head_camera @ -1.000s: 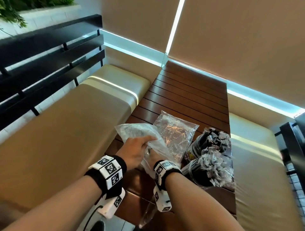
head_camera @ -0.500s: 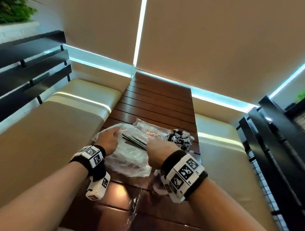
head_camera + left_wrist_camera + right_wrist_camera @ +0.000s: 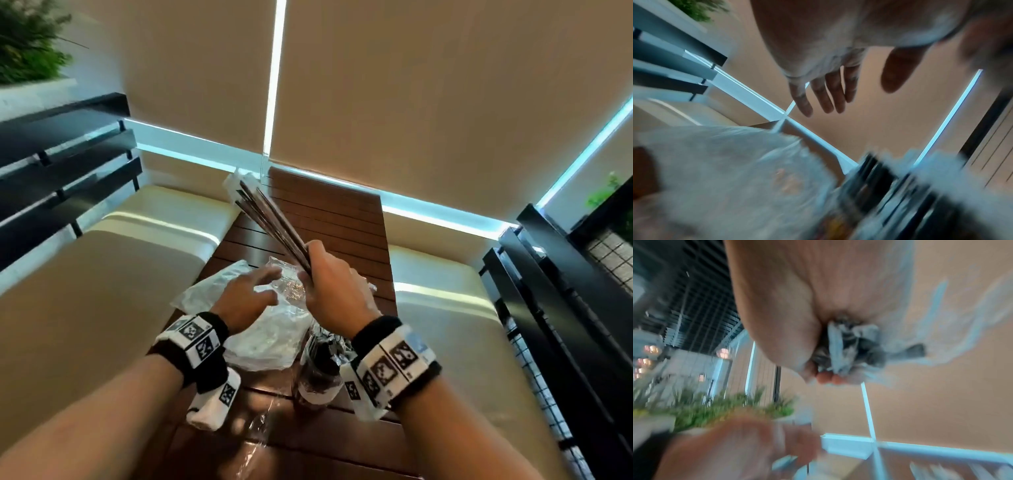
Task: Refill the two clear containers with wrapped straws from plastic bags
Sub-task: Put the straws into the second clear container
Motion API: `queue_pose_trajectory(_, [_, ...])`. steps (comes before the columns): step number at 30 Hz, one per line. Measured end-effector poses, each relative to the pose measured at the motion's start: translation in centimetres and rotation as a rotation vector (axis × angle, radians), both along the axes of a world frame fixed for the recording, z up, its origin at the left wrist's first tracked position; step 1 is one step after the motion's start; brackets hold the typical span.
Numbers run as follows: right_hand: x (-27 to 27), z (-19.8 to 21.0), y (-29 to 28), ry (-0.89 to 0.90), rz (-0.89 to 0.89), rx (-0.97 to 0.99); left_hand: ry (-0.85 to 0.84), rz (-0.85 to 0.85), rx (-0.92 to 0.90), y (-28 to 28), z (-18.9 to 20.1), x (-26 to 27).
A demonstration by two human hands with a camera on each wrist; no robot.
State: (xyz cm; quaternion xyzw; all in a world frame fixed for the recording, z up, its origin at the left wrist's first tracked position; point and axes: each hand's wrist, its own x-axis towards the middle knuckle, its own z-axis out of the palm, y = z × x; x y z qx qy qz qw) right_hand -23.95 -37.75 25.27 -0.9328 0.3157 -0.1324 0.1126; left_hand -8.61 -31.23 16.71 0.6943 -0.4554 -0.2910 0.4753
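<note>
My right hand (image 3: 313, 274) grips a bundle of dark wrapped straws (image 3: 270, 221) by its lower end, and the bundle slants up and to the left above the table. In the right wrist view the crinkled wrapper ends (image 3: 849, 344) stick out of that fist. My left hand (image 3: 253, 291) hovers open, fingers spread, over crumpled plastic bags (image 3: 267, 329) on the table; the left wrist view shows those fingers (image 3: 826, 95) straight. A clear container (image 3: 317, 370) packed with dark straws stands just below my right wrist. The second container is hidden.
The slatted brown table (image 3: 335, 219) runs away from me between two cream bench cushions (image 3: 85, 281) (image 3: 452, 329). A loose piece of clear plastic (image 3: 260, 425) lies near the table's front. Black railings stand at far left (image 3: 61, 164) and far right (image 3: 561, 308).
My right hand has pulled the straw bundle out of the bag and lifted it above the table. My left hand has let go of the bag and opened.
</note>
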Motion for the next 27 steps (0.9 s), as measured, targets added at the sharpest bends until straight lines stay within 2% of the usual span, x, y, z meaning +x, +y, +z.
queue_pose_trajectory(2, [0.7,-2.4,0.0,-0.097,0.03,0.049,0.295,-0.078,-0.156,-0.3,3.6,-1.2])
queue_pose_trajectory(4, [1.5,-3.8,0.1,-0.233,0.043,0.082,0.503,-0.057,-0.201,-0.6,6.3,-2.4])
queue_pose_trajectory(6, [2.2,-4.2,0.5,-0.298,0.052,0.086,0.642,0.066,-0.218,-1.0,7.8,-3.2])
queue_pose_trajectory(8, [2.6,-4.2,0.5,-0.269,0.091,0.044,0.698,0.222,-0.252,-1.4,8.4,-3.6])
queue_pose_trajectory(10, [2.2,-3.7,0.2,-0.152,0.146,-0.056,0.608,0.327,-0.291,-1.4,8.3,-3.2])
queue_pose_trajectory(11, [1.8,-3.2,-0.1,-0.146,0.146,-0.079,0.484,0.357,-0.297,-1.3,8.1,-2.7])
queue_pose_trajectory(12, [1.4,-2.4,-0.4,-0.222,0.139,-0.048,0.312,0.367,-0.288,-1.2,7.9,-2.0])
queue_pose_trajectory(14, [0.5,0.3,-1.0,-0.543,0.094,0.08,-0.023,0.346,-0.193,-0.8,7.4,-1.0])
queue_pose_trajectory(16, [0.1,3.9,-1.2,-0.834,0.062,0.15,-0.24,0.321,-0.096,-0.4,6.6,-0.8])
queue_pose_trajectory(17, [0.1,5.8,-1.1,-0.899,0.062,0.151,-0.295,0.301,-0.087,-0.1,6.4,-1.1])
queue_pose_trajectory(19, [0.7,8.2,-0.7,-0.834,0.106,0.137,-0.353,0.251,-0.137,0.0,6.2,-2.2])
queue_pose_trajectory(22, [1.9,8.1,0.1,-0.492,0.183,0.145,-0.314,0.214,-0.224,-0.7,6.9,-3.7])
queue_pose_trajectory(23, [2.1,7.5,0.3,-0.431,0.184,0.138,-0.289,0.219,-0.226,-0.9,7.2,-4.0])
queue_pose_trajectory(27, [1.2,5.5,-0.2,-0.517,0.214,0.231,-0.213,0.159,-0.204,-0.9,6.3,-4.9])
